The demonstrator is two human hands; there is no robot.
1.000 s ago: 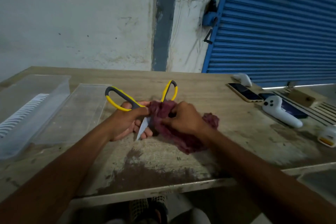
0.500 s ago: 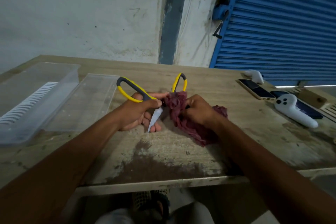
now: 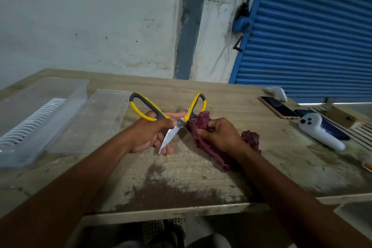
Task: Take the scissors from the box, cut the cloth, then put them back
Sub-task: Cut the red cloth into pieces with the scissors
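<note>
Yellow-grey scissors (image 3: 169, 116) splayed wide, seemingly touching crumpled maroon cloth (image 3: 201, 125).

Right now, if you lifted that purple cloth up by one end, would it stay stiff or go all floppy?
Probably floppy. The cloth lies bunched and wrinkled where the right hand grips it, and its loose end sags flat onto the table. It also looks thin and light, so it would likely dangle and not hold a shape.
</note>
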